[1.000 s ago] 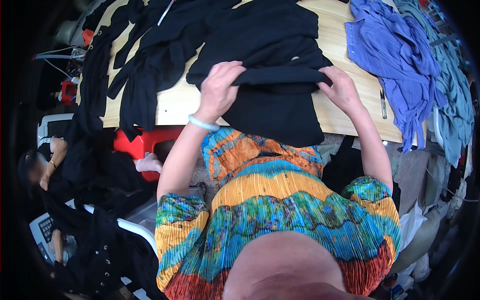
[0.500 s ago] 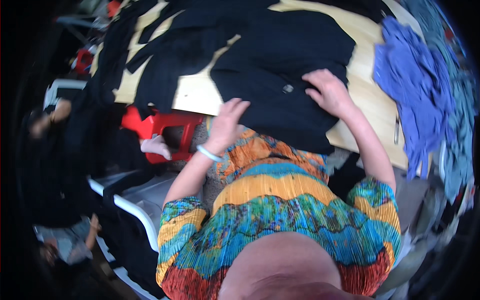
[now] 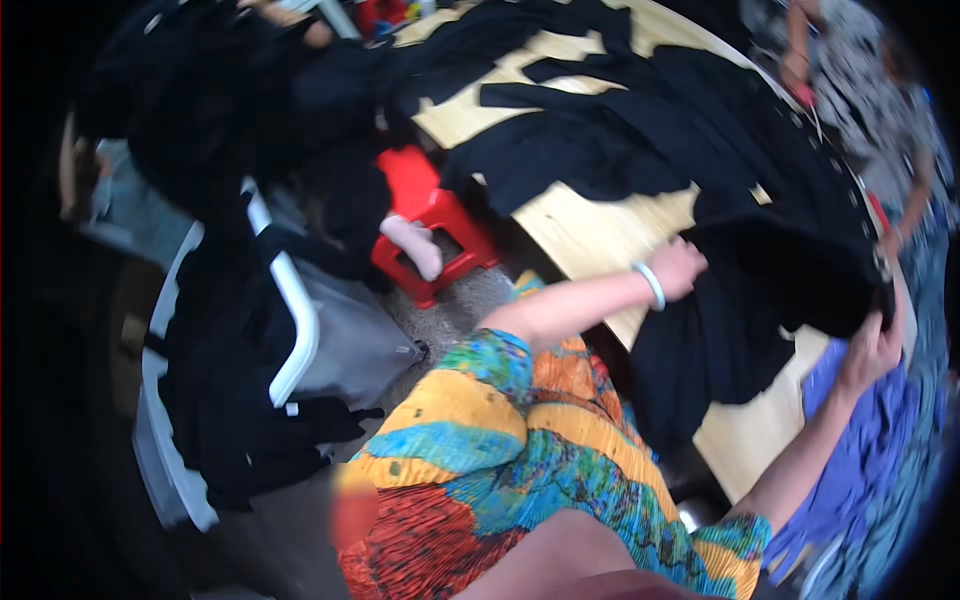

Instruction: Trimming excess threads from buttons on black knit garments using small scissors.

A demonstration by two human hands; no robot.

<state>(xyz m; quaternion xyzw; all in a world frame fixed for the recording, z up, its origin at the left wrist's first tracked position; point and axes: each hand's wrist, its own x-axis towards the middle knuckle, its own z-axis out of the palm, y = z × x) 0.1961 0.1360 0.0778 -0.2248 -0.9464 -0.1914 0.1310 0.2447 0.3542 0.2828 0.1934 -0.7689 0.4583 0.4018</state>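
A black garment (image 3: 700,345) hangs partly over the near edge of the pale wooden table, its upper part raised in a dark fold between my hands. My left hand (image 3: 677,268), with a pale bangle at the wrist, is closed on the left side of this garment. On the right, my right hand (image 3: 874,350) pinches its other side, fingers wrapped round the cloth. Part of the garment lies on the table below the raised fold. Other black garments (image 3: 590,150) lie spread flat on the table beyond.
Purple-blue cloth (image 3: 850,470) lies beside my right forearm. A red plastic stool (image 3: 430,225) stands left of the table. Nearer left is a grey bin with a white rim (image 3: 290,320), with black garments (image 3: 230,400) about it. Another person in grey patterned clothing (image 3: 850,80) is across the table; another sits at left.
My view has swung left, so the table shows farther right. My hands, open over the flat black garment before, now grip it, and part of it is lifted.
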